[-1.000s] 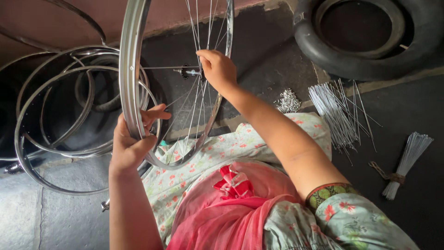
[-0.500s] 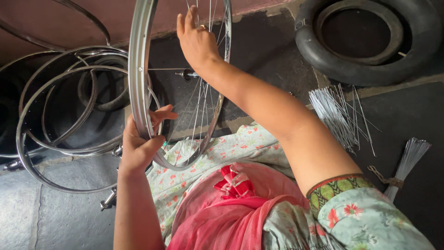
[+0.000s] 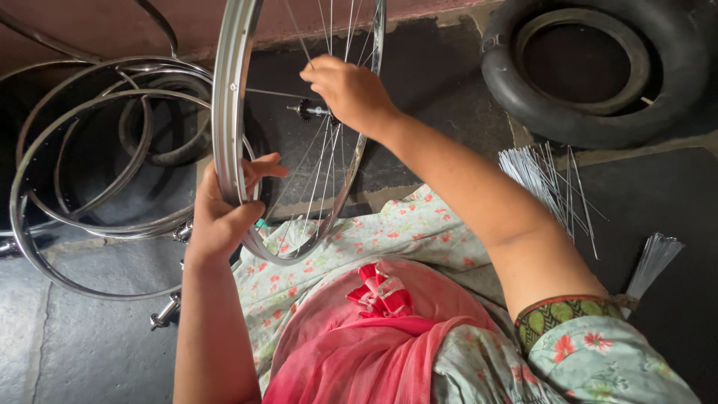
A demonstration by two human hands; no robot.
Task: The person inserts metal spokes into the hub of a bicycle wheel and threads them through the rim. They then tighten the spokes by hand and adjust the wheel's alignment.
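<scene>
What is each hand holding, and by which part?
The left hand grips the wheel by its rim; the right hand is among its spokes.

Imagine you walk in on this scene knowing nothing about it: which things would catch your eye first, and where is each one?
First comes the shiny spoked wheel rim, upright at centre, with the left hand clasped around its lower edge and the right hand among the spokes by the hub. Next, the stack of bare metal rims on the floor at left. Then the black tyre at top right, with loose spokes lying below it.
</scene>
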